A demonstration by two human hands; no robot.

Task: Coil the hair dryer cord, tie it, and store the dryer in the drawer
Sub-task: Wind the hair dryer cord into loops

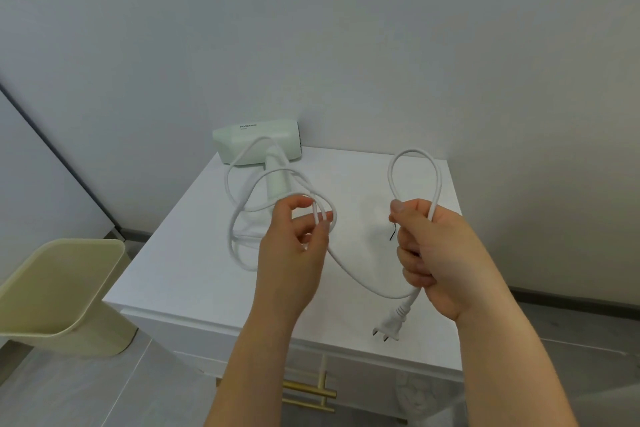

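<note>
Cabinet (194, 270): grips (294, 243) (429, 250) round cord (360, 282), perhaps tie (392, 232)

Single head-worn wide-angle view, aimed forward and down.

The camera sits above and behind both grips, close enough that the forearms rise from the bottom edge of the picture. The left grip (294, 236) and the right grip (426, 246), each holding the cord (414, 151), sit near the centre, over the white counter (180, 270). Beyond the grips the view reaches the hair dryer (256, 146) at the counter's far edge and the wall (346, 45) behind it. Below the grips it takes in the gold drawer handle (308, 392). Left of the left grip is a beige bin (62, 288) on the floor.
</note>
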